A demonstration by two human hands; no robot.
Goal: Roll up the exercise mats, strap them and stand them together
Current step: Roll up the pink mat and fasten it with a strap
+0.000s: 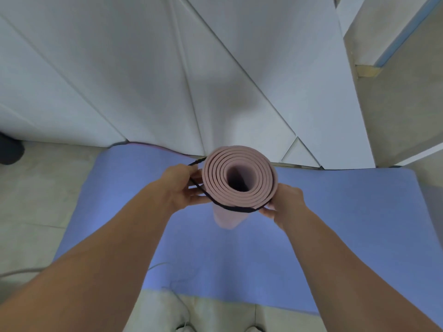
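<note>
Pretty plain look tbh: my left forearm (107, 248) and right forearm (335, 255) are bare from the bottom corners of the frame up, left hand (182, 188) and right hand (285, 204) bare too.

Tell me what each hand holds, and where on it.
The left hand pinches the black strap at the left side of the upright rolled pink mat; the right hand holds the strap at the roll's right side, near its top.
</note>
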